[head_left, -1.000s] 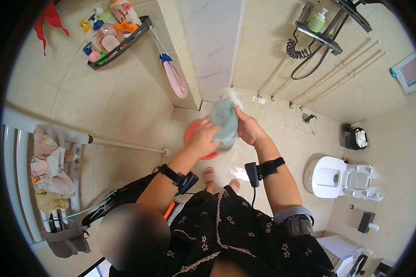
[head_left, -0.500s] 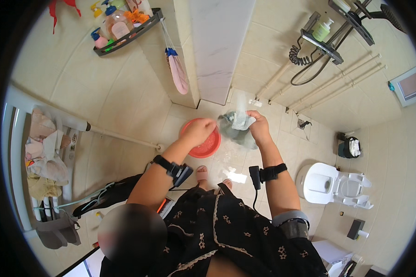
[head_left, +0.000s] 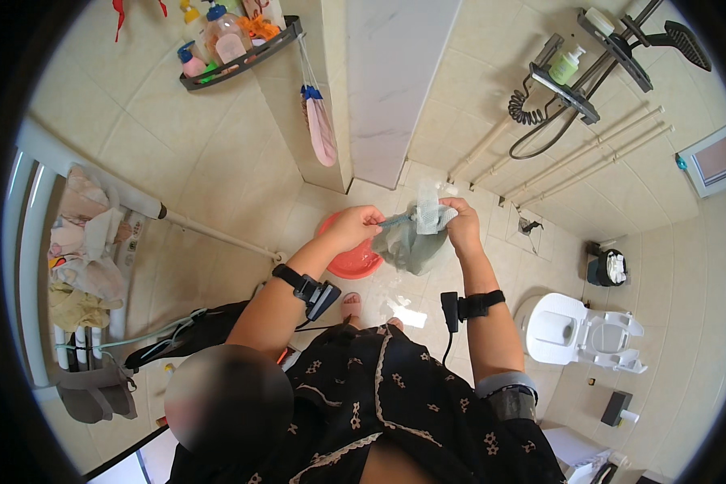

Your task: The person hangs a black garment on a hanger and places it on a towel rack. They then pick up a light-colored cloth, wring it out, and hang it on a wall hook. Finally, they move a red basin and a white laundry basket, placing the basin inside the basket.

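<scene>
A sheer grey-green cloth with a white textured band hangs between my hands, beside and partly over the red basin. My left hand is closed in a pinch on a narrow strip at the cloth's left upper edge, above the basin. On the other side, my right hand grips the cloth by its white band. Whether the cloth is a garment or a bag I cannot make out. Water shows in the basin, partly hidden by my left hand and the cloth.
The tiled floor has wet patches. To the right stand a white toilet and a dark bin. A corner shelf holds several bottles. A rack with clothes is on the left, and a shower set is at the upper right.
My left hand has moved right from above the basin and taken hold of the cloth's edge. The cloth, blurred before, is now spread between both hands.
</scene>
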`<state>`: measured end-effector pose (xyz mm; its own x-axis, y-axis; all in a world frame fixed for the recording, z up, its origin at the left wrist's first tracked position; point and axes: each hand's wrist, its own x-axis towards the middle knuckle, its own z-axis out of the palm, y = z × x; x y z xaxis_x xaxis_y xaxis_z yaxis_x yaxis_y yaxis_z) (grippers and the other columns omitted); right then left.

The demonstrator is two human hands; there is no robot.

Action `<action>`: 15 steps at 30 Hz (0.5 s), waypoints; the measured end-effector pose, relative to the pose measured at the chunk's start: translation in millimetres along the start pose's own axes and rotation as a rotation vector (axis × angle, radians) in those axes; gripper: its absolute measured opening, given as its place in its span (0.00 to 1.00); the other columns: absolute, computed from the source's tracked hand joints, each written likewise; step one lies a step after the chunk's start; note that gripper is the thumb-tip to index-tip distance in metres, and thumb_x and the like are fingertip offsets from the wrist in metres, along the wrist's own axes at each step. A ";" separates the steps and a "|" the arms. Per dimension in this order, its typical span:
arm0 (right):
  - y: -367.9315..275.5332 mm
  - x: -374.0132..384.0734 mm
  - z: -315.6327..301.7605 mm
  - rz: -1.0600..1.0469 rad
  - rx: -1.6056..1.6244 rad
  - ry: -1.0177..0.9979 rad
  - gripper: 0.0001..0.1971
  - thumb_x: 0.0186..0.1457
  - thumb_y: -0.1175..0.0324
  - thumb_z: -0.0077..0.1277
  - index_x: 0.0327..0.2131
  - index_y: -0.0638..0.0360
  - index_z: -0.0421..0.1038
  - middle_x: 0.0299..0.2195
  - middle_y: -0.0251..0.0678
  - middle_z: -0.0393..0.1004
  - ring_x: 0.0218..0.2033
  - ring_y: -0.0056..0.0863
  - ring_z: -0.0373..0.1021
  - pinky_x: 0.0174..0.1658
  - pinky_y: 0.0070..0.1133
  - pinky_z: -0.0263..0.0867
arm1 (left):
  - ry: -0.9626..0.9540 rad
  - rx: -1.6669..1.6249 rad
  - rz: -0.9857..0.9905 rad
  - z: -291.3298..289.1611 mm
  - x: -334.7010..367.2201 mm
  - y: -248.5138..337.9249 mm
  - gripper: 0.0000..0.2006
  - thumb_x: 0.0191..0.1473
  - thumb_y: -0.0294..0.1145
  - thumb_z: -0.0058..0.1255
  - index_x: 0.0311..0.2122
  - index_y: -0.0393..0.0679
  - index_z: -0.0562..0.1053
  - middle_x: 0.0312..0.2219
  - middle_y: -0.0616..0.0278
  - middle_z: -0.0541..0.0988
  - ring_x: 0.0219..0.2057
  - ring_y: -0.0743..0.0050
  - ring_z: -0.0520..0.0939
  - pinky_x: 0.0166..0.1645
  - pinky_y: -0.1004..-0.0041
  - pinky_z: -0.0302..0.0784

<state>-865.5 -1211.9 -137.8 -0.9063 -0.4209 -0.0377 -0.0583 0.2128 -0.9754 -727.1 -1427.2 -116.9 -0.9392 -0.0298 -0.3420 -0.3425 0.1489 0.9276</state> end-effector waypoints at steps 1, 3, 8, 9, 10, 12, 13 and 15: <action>0.6 -0.5 0.3 0.009 0.009 0.002 0.13 0.41 0.86 0.44 0.30 0.61 0.74 0.33 0.34 0.70 0.36 0.26 0.67 0.41 0.19 0.64 | 0.039 0.042 0.018 -2.7 -3.5 3.0 0.08 0.50 0.24 0.49 0.38 0.38 0.71 0.29 0.66 0.75 0.29 0.80 0.74 0.34 0.78 0.70; -3.2 -1.5 2.8 0.017 0.031 -0.007 0.12 0.42 0.85 0.45 0.30 0.60 0.74 0.33 0.34 0.70 0.36 0.26 0.67 0.41 0.19 0.64 | 0.120 0.129 0.053 -9.6 -13.5 14.6 0.04 0.49 0.25 0.52 0.31 0.38 0.71 0.25 0.69 0.74 0.27 0.82 0.73 0.32 0.79 0.68; -15.5 -4.6 13.4 -0.029 -0.073 -0.054 0.11 0.43 0.83 0.47 0.31 0.60 0.74 0.33 0.34 0.69 0.36 0.25 0.67 0.41 0.19 0.64 | 0.118 -0.050 0.022 -35.7 -18.4 27.2 0.06 0.49 0.27 0.53 0.31 0.41 0.69 0.25 0.69 0.73 0.28 0.83 0.72 0.32 0.80 0.67; -15.9 -4.2 15.6 -0.050 -0.080 -0.058 0.11 0.44 0.82 0.47 0.31 0.59 0.74 0.34 0.34 0.69 0.36 0.25 0.67 0.41 0.19 0.64 | 0.103 -0.145 0.059 -39.6 -18.4 26.5 0.06 0.49 0.28 0.53 0.32 0.42 0.68 0.25 0.68 0.73 0.28 0.84 0.72 0.33 0.80 0.67; -15.0 -3.4 16.9 -0.070 -0.088 -0.061 0.10 0.44 0.81 0.48 0.32 0.59 0.75 0.34 0.34 0.69 0.36 0.26 0.67 0.41 0.19 0.64 | 0.097 -0.241 0.049 -43.0 -19.8 25.6 0.06 0.49 0.28 0.52 0.32 0.42 0.68 0.26 0.68 0.73 0.29 0.82 0.72 0.35 0.79 0.67; -16.3 -0.9 18.5 -0.115 -0.161 -0.088 0.11 0.44 0.81 0.50 0.34 0.59 0.74 0.36 0.34 0.69 0.37 0.24 0.66 0.42 0.18 0.63 | 0.081 -0.425 0.033 -48.5 -26.3 42.3 0.06 0.51 0.30 0.50 0.32 0.42 0.68 0.27 0.66 0.73 0.32 0.79 0.73 0.38 0.78 0.67; -17.2 -1.1 16.1 -0.139 -0.231 -0.115 0.13 0.44 0.81 0.50 0.36 0.59 0.73 0.37 0.33 0.69 0.37 0.23 0.66 0.43 0.18 0.62 | 0.089 -0.551 0.050 -49.1 -25.5 44.2 0.05 0.51 0.30 0.49 0.32 0.42 0.68 0.27 0.65 0.74 0.32 0.78 0.74 0.38 0.77 0.68; -23.7 -1.6 17.5 -0.122 -0.236 -0.162 0.16 0.43 0.79 0.52 0.40 0.58 0.72 0.38 0.32 0.68 0.37 0.22 0.65 0.43 0.18 0.62 | 0.116 -0.800 0.089 -52.7 -27.3 48.8 0.05 0.53 0.31 0.46 0.33 0.42 0.68 0.28 0.64 0.74 0.33 0.74 0.75 0.39 0.75 0.68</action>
<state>-855.4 -1231.7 -118.4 -0.8091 -0.5871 0.0237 -0.2751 0.3430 -0.8981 -719.5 -1471.2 -54.4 -0.9451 -0.1602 -0.2847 -0.1379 -0.5942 0.7924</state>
